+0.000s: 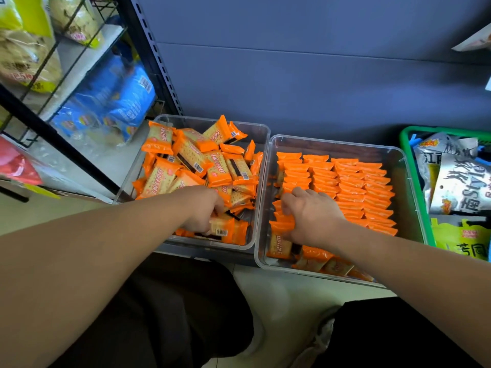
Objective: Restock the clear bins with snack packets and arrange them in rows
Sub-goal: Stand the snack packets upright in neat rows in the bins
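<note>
Knees in dark trousers [186,314] sat closest, over pale floor [279,288], both bare forearms reaching forward. Two clear bins were side by side on the floor, touching, against a blue wall.

Left bin [212,120]: orange packets [191,155] in a loose heap, every angle, no order. Left hand [202,208] was down in the near end of the heap, fingers curled under and hidden. Couldn't tell if it was grasping one.

Right bin [398,158]: packets standing on edge in four rows [366,187] running front to back, the right ones tight. A few lay flat at the near wall. Right hand [310,216] was on the left rows, fingers curled over and clamped on several upright packets there.

Green basket [417,187] just beside the right bin held silver and green bags. Shelf [79,62] at left carried blue and yellow bags.
</note>
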